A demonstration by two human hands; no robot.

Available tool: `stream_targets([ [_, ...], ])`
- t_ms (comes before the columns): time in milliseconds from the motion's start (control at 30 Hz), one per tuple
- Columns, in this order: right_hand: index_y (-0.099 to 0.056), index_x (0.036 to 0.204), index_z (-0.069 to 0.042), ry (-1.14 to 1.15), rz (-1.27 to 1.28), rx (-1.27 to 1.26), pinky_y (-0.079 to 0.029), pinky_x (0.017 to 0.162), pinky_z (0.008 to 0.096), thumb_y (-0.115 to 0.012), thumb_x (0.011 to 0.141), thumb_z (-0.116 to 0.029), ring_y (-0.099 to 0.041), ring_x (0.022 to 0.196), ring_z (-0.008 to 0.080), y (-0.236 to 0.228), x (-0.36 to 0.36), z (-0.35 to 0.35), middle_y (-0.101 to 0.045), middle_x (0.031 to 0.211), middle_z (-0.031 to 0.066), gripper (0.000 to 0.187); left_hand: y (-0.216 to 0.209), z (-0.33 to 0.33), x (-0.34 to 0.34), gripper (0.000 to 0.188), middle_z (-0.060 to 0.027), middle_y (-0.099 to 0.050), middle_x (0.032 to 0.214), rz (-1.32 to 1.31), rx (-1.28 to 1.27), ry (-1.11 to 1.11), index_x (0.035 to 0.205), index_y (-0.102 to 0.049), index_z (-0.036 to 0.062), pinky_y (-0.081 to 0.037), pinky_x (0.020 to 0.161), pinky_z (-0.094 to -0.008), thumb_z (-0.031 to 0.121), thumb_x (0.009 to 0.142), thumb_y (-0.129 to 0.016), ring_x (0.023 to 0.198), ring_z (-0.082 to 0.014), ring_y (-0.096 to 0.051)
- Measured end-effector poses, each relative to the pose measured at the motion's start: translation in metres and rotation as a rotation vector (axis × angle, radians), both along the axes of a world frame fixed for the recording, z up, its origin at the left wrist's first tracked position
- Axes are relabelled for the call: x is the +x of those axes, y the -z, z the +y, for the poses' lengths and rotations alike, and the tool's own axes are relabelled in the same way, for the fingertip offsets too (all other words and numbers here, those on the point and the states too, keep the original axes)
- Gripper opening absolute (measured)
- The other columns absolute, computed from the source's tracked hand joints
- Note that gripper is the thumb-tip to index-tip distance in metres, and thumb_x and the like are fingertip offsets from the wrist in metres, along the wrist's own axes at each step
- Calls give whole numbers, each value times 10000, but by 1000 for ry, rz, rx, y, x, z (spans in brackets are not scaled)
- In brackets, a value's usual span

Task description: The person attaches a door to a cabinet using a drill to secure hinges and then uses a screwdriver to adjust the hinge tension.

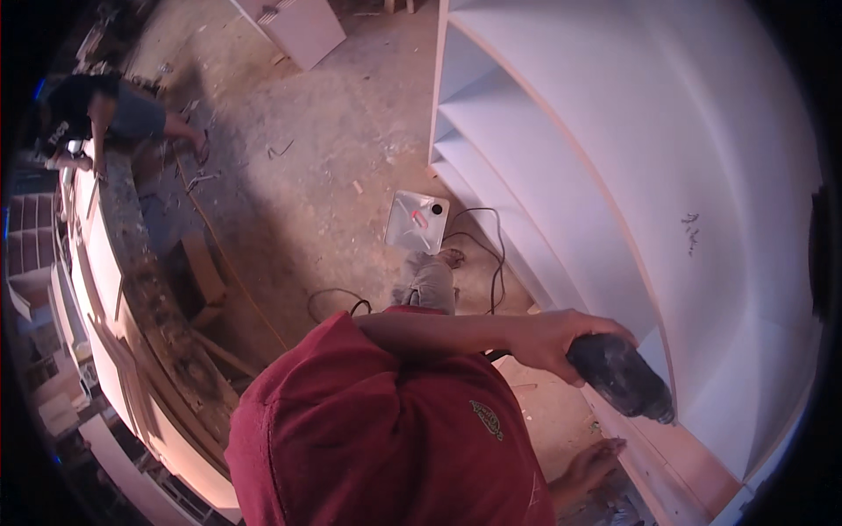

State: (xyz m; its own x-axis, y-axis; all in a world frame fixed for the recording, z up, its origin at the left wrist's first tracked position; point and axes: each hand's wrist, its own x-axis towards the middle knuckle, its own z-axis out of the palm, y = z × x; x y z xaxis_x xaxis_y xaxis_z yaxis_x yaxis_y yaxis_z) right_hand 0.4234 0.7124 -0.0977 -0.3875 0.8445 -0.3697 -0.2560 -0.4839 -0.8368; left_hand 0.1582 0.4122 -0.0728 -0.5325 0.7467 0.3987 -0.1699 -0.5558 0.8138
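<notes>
My left hand reaches across to the right, its fingers wrapped round a dark corded power drill. The drill's narrow end slants down to the right, beside the front edge of a tall white cabinet. Below it, my right hand is close to the pinkish board at the cabinet's lower end. Its fingers look bent together at the tips; what they hold, if anything, is too small to make out. My red shirt hides part of both arms.
A square whitish tin with a red handle stands by my foot. Black cable loops over the floor. At far left, another person bends over a long bench with boards. A pale panel lies at the top.
</notes>
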Motion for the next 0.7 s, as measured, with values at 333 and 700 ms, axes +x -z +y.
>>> stream_targets([
  [333,-566,871,-117,-68,-18,151,-537,873,282,-550,1037,-443,-611,809,111,-42,-85,-76,-565,770,-38,367,14,-37,19,837,-139,-557,1417,-4,-162,25,1481,-436,65,-436,1090,-369,8,721,-781,1288,-267,-558],
  [700,-515,883,-100,-221,208,159,-457,746,253,-522,1063,-411,-479,722,74,-14,-65,-33,-467,793,-43,359,-15,-34,26,811,-117,-569,1377,-20,-186,67,1483,-422,47,-452,1055,-334,-35,747,-750,1254,-197,-558],
])
